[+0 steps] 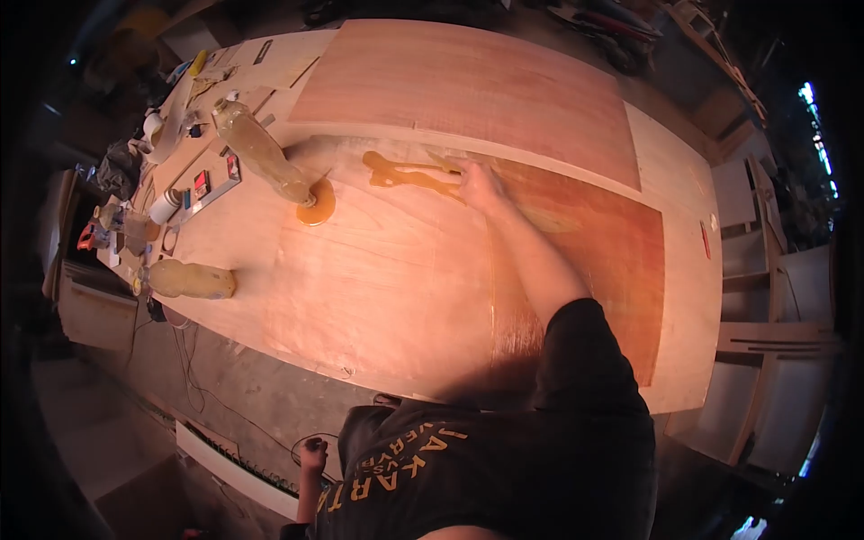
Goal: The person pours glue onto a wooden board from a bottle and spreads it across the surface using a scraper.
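My right hand [483, 187] is closed around a thin, flat spreader [443, 163], pressed near the surface of a wooden sheet [378, 279]. Beside it, a streak of amber glue [396, 169] runs to the left. To the right of that hand the sheet [594, 243] looks darker and wet. Low at my side hangs my left hand [315, 453], fingers curled; what they hold, if anything, is too dark to make out. One cloudy plastic bottle [259, 148] has its lower end at a round amber puddle [317, 209]. Another bottle [191, 279] is at the worktable's left edge.
Behind the glued sheet lies another reddish panel [477, 90]. Small tools, a white cup [166, 207] and a red box [202, 184] crowd the left end. Cables [189, 360] trail on the floor. Shelving [756, 360] stands at the right.
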`<state>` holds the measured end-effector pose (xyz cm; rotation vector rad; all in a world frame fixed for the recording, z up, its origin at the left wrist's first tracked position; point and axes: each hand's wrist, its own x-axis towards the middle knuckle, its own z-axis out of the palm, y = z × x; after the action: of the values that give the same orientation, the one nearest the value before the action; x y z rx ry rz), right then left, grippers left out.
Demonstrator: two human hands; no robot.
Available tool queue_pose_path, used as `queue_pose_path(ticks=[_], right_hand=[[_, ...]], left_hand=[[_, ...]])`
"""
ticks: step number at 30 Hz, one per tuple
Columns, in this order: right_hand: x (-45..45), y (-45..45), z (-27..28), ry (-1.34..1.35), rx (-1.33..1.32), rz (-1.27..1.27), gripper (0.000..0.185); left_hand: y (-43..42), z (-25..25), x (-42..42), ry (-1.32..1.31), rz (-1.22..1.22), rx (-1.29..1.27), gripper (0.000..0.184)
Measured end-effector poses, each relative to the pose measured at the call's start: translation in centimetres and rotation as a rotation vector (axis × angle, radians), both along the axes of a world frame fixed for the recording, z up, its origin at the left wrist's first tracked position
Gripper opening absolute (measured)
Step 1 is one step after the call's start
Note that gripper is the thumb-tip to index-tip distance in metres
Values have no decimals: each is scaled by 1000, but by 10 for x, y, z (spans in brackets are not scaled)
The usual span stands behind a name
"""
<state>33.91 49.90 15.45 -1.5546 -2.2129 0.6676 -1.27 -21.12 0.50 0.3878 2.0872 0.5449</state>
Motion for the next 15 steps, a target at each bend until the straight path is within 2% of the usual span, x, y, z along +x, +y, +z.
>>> queue_pose_path(ticks=[1, 4, 5, 7, 10, 11, 14, 15], right_hand=[[-9, 8, -14, -71, 16, 11, 48], [-24, 30, -64, -258, 99, -21, 53], [-27, 36, -73, -317, 134, -46, 55], [-29, 38, -74, -355, 74, -60, 59], [-28, 40, -90, -370, 100, -88, 61], [-27, 42, -97, -367, 129, -98, 60], [-28, 45, -103, -361, 136, -114, 56], [-29, 46, -103, -359, 119, -118, 55]], left_hand=[[-3, 10, 6, -9, 57, -17, 41], [-18, 29, 9, 44, 9, -182, 42], [-39, 16, 4, 102, -140, -88, 41], [-68, -12, -16, 353, -667, -11, 37], [-67, 1, -10, 317, -645, -9, 35], [-59, 10, -11, 288, -777, -75, 29], [-57, 13, -16, 445, -1105, -9, 27], [-55, 18, -12, 351, -861, 25, 27]])
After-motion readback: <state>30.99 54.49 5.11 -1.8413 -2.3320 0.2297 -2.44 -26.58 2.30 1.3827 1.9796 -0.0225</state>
